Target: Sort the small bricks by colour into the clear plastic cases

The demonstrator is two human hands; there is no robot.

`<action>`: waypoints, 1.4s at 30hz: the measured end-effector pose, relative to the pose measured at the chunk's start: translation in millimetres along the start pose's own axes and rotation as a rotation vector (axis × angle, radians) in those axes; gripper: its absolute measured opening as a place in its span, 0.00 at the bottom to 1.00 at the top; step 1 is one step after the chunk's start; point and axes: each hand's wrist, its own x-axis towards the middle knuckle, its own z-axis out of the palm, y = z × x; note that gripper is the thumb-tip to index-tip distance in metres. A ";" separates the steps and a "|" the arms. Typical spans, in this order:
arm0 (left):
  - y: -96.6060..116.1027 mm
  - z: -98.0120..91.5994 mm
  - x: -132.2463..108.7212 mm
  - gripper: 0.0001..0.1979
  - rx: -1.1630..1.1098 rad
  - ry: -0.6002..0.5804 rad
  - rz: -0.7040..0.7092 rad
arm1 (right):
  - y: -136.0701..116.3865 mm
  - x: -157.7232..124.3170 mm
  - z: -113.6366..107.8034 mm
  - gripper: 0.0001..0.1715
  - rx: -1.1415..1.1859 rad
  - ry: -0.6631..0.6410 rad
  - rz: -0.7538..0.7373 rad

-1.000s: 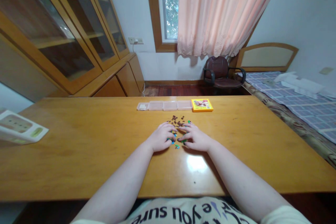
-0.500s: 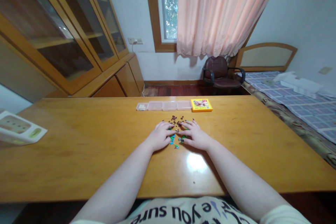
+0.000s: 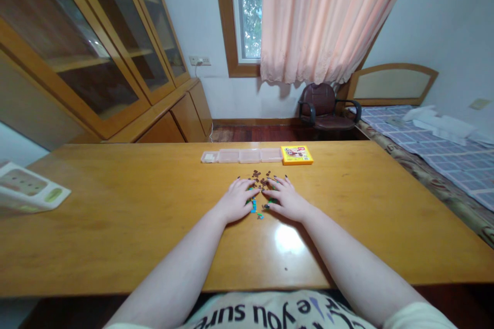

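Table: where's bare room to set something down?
Bare tabletop: between white object and left hand; from right hand to the right edge. Crowded: between and just beyond the hands, brown pieces and colored pieces; by the far edge, translucent trays and yellow box.

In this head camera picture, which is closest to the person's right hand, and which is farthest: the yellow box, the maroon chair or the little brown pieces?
From the right hand, nearest first:
1. Brown pieces: on the table, by the fingertips.
2. Yellow box: farther across the table, near its far edge.
3. Maroon chair: beyond the table, below the curtain.
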 end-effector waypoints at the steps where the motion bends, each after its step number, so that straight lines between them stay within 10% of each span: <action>1: 0.1 1.2 0.0 0.23 0.002 -0.008 -0.005 | 1.0 0.3 0.6 0.28 -0.005 0.012 0.014; 13: 1.1 -7.1 -0.6 0.12 -0.023 0.081 -0.026 | 4.5 -0.7 -2.1 0.23 0.016 0.055 0.024; 24: 4.2 -10.8 -1.2 0.21 -0.106 -0.083 0.221 | 5.2 -2.2 -4.5 0.16 0.043 0.058 0.009; 33: 0.3 -2.7 -1.9 0.21 -0.025 -0.037 0.019 | 13.1 -2.4 -12.5 0.16 0.073 0.133 0.002; 42: 8.9 -3.4 -2.7 0.30 -0.124 -0.074 0.159 | 13.8 -3.6 -11.9 0.13 0.098 0.142 -0.043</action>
